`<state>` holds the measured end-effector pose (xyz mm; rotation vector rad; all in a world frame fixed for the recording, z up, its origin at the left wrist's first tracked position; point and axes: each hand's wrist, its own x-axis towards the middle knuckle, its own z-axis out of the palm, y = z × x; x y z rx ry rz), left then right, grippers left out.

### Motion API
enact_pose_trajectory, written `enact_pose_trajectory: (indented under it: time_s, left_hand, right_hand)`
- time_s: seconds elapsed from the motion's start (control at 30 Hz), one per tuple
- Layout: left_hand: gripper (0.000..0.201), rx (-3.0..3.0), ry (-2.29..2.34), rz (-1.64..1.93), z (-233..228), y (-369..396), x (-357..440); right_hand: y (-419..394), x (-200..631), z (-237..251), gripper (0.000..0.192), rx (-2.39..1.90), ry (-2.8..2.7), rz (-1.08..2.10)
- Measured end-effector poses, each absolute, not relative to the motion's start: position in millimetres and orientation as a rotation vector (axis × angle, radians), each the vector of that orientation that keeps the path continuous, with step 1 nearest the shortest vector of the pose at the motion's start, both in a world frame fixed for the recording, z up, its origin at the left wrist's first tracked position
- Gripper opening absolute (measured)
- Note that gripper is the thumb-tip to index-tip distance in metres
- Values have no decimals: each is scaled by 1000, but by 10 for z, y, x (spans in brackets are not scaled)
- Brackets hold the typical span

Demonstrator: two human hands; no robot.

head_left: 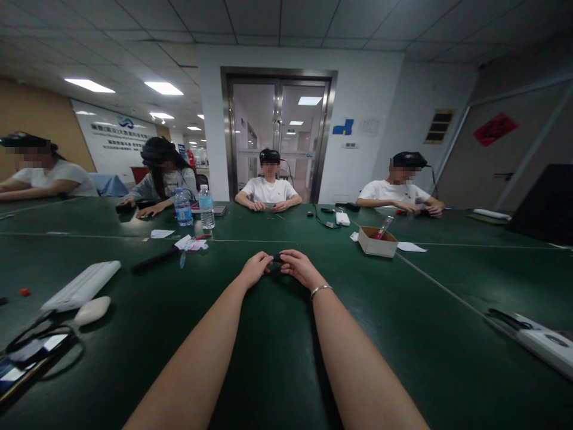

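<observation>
Both my arms reach forward over the dark green table (273,346). Between my hands is a small black object (277,258), too small and too covered by fingers for me to name its kind. My left hand (256,269) pinches its left end. On the other end, the fingers of my right hand (301,267) are closed. A silver bracelet (321,291) circles my right wrist. The hands rest at or just above the tabletop; which of these I cannot tell.
Left lie a white case (83,285), a pale computer mouse (92,311) and a phone (33,361) with cables. Two water bottles (206,207) stand beyond. Rightward are an open cardboard box (376,242) and a white power strip (548,343). Several people wearing headsets sit across the table.
</observation>
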<state>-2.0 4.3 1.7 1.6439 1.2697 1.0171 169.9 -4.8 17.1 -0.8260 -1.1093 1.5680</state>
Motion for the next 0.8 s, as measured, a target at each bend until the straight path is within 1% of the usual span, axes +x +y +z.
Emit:
enact_pose_trajectory:
  time_s: [0.1, 0.17, 0.37, 0.57, 0.8]
  left_hand:
    - [53, 1621, 1269, 1014, 13, 48, -23]
    - [57, 1640, 1279, 1006, 0, 59, -26]
    - [43, 1668, 1281, 1009, 13, 52, -13]
    - [52, 1662, 1292, 998, 65, 1, -9]
    - [54, 1691, 1277, 1002, 28, 30, -23]
  right_hand:
    - [-48, 1694, 173, 17, -832, -1110, 1567]
    - [-47, 1691, 173, 17, -839, -1114, 1568]
    - [-42, 1695, 163, 17, -826, -1116, 1565]
    - [-36, 1699, 158, 17, -835, -1127, 1566]
    - [-41, 1696, 164, 17, -833, -1128, 1567]
